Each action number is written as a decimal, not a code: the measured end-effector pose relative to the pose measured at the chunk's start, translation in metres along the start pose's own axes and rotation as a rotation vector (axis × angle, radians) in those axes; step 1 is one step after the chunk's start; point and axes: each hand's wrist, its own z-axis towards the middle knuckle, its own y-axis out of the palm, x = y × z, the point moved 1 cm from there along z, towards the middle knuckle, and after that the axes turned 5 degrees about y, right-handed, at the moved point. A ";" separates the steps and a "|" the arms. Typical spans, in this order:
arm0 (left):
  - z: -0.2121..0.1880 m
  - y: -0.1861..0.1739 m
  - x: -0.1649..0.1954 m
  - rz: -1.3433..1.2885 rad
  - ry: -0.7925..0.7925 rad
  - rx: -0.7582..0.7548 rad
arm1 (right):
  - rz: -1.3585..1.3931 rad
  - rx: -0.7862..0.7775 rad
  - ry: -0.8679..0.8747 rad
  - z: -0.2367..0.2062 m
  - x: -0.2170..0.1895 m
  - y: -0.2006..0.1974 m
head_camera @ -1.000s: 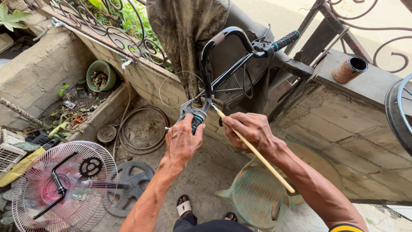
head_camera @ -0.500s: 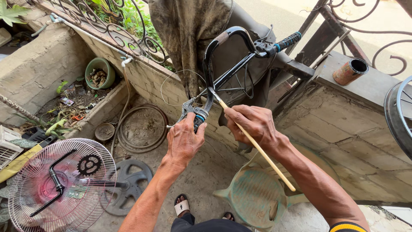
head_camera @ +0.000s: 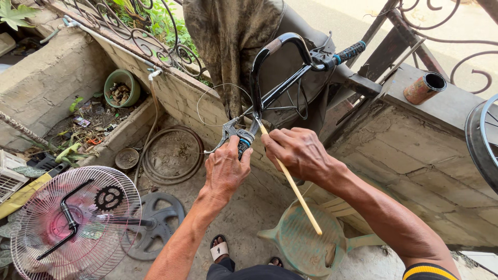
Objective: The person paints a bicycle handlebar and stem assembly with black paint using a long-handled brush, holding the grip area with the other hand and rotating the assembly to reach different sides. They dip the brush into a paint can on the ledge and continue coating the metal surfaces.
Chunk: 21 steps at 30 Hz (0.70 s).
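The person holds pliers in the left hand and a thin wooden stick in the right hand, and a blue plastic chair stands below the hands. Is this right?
Not quite. The head view shows the plastic chair is green, not blue. The rest holds: the left hand holds the pliers, and the right hand holds the thin wooden stick.

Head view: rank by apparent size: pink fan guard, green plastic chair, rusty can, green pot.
1. Pink fan guard
2. Green plastic chair, partly hidden by the right arm, so close to the guard
3. Green pot
4. Rusty can, similar to the pot; unsure
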 end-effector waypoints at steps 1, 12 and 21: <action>0.000 0.000 0.000 -0.005 0.000 0.002 | 0.014 -0.033 0.003 0.000 -0.002 0.001; 0.003 -0.001 0.004 -0.053 -0.054 0.002 | 0.255 0.303 0.101 -0.030 0.007 0.001; 0.004 0.002 0.016 -0.067 -0.134 -0.026 | 0.338 0.372 0.193 -0.049 0.010 0.000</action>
